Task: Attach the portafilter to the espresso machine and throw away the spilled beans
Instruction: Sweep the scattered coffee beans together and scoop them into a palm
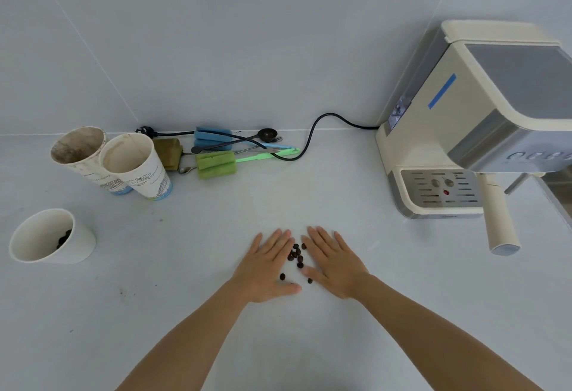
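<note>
Three paper cups stand on the pale counter (216, 267) at the left. The short white cup (52, 236) nearest the front holds a small dark heap of beans against its inner wall. Behind it, two tall printed cups touch side by side: the left tall cup (81, 155) is stained brown inside, the right tall cup (136, 165) looks pale inside, and what lies at the bottom of either is hard to make out.

Both hands lie flat and open on the counter, palms down, fingers together, gripping nothing. The left hand (268, 267) and the right hand (332, 263) flank a loose cluster of spilled beans (296, 256), about ten counted; one near the left thumb is partly hidden.

The espresso machine (458, 130) stands at the right, its far side cut off by the frame edge. The portafilter (498, 214) sits under its head, cream handle pointing forward over the counter; its basket end is hidden beneath the machine.

Against the wall lie a blue sponge brush (213, 137), a green sponge brush (216, 165), a dark scoop (266, 134) and the black power cord (312, 130), tangled together.
</note>
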A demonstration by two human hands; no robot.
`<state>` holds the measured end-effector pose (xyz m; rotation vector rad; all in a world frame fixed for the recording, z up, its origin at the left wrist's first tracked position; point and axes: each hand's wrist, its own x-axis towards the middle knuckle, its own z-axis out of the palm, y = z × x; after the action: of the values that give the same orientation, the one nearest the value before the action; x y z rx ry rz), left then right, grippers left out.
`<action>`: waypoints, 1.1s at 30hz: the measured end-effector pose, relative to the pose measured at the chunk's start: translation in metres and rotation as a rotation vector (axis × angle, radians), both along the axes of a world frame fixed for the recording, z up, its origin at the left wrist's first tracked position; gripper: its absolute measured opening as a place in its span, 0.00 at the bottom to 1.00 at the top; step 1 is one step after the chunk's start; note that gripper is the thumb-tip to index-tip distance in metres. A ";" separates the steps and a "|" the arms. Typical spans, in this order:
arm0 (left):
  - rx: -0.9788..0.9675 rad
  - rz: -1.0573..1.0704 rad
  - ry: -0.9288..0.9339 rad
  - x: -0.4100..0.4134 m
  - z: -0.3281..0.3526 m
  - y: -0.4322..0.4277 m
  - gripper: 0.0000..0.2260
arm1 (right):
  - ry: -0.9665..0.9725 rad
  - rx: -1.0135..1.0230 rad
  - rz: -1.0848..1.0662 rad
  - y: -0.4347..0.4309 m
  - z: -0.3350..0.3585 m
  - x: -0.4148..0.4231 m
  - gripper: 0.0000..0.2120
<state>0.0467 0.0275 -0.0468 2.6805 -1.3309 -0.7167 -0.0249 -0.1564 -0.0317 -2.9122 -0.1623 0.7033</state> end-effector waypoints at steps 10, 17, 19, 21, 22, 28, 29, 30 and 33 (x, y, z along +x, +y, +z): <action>0.003 -0.022 -0.008 -0.032 0.005 0.011 0.42 | -0.051 0.024 0.070 0.023 -0.001 -0.032 0.37; -0.004 0.043 0.001 -0.044 0.006 0.019 0.40 | -0.088 0.071 -0.001 0.033 -0.006 -0.044 0.36; -0.017 0.117 0.015 -0.044 0.007 0.024 0.38 | -0.114 0.079 -0.063 0.032 -0.006 -0.045 0.37; -0.061 0.219 0.037 -0.046 0.008 0.030 0.36 | -0.128 0.083 -0.097 0.031 -0.006 -0.046 0.36; -0.105 0.283 0.068 -0.047 0.010 0.031 0.35 | -0.131 0.081 -0.096 0.032 -0.005 -0.047 0.35; -0.771 1.003 0.591 -0.064 0.033 0.023 0.24 | -0.244 0.064 -0.057 0.049 0.000 -0.035 0.28; -0.856 1.134 0.674 -0.066 0.036 0.022 0.22 | -0.255 0.054 -0.051 0.052 0.000 -0.031 0.26; -0.931 1.253 0.763 -0.068 0.039 0.022 0.19 | -0.277 0.037 -0.034 0.055 0.001 -0.028 0.24; -1.014 1.475 1.003 -0.070 0.047 0.027 0.11 | -0.458 -0.042 0.077 0.058 0.007 -0.018 0.16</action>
<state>-0.0237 0.0543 -0.0001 1.3461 0.5025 -0.6263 -0.0429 -0.0983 -0.0243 -3.0710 -0.3112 0.0353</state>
